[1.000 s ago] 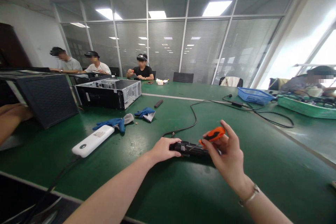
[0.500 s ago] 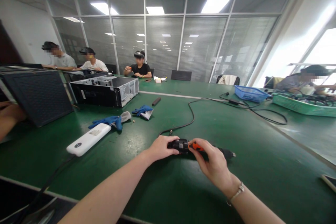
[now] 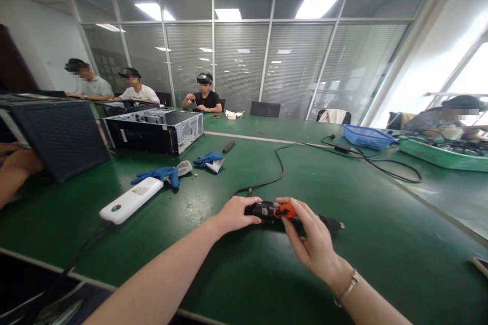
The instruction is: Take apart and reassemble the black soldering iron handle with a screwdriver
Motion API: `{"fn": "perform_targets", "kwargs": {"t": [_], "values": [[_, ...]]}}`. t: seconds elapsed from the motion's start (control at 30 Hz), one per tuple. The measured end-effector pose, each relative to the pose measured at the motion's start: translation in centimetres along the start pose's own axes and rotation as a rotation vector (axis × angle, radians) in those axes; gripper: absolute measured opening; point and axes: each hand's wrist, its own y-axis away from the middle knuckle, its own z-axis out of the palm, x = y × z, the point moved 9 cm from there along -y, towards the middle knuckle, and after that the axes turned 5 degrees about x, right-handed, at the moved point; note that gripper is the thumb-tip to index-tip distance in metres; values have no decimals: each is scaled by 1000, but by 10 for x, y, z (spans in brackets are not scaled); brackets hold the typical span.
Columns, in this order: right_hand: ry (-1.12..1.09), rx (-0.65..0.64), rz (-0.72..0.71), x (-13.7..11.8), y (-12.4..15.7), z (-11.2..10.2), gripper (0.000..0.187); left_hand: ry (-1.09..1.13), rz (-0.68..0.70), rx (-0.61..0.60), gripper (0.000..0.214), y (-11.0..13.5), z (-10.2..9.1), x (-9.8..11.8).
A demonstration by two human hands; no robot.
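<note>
A long black power tool [image 3: 265,210] with a short tip at its right end lies on the green table, and my left hand [image 3: 238,213] is closed around its left end. A black cord [image 3: 263,184] leads away near that hand. Between the fingers of my right hand [image 3: 310,233] is an orange-and-black screwdriver [image 3: 285,210], held just over the tool's middle. Its tip seems to meet the tool's body, though I cannot make out the exact contact. My right hand hides part of the tool.
Blue work gloves [image 3: 175,175] and a white power bank [image 3: 131,200] lie to the left. Behind them stand an open computer case [image 3: 143,132] and a dark case panel [image 3: 61,137]. A blue basket [image 3: 368,137] and a green basket [image 3: 438,155] sit right. Several people work around the table.
My right hand has turned a little and its fingers have shifted on the screwdriver, showing more of the orange handle. My left hand keeps its grip. The view has shifted slightly.
</note>
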Motion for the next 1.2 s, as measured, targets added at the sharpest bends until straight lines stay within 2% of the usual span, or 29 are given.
{"fn": "perform_targets", "kwargs": {"t": [0.23,0.37,0.53,0.7,0.93,1.1,1.2], "values": [[27,52,-15,-1,1,2,57,-25,13,6,44,0,-1,4],[-43,-4,-6,-2,2,8,62,-29,13,8,45,0,-2,4],[73,71,14,5,6,1,66,-34,14,-3,45,0,-1,4],[10,43,23,5,6,3,68,-28,7,5,47,0,0,2],[97,84,40,7,6,0,52,-40,-1,-10,46,0,0,4],[-15,31,44,3,5,5,61,-29,16,5,46,0,-1,4],[29,49,29,2,5,2,56,-23,24,3,46,0,0,3]]}}
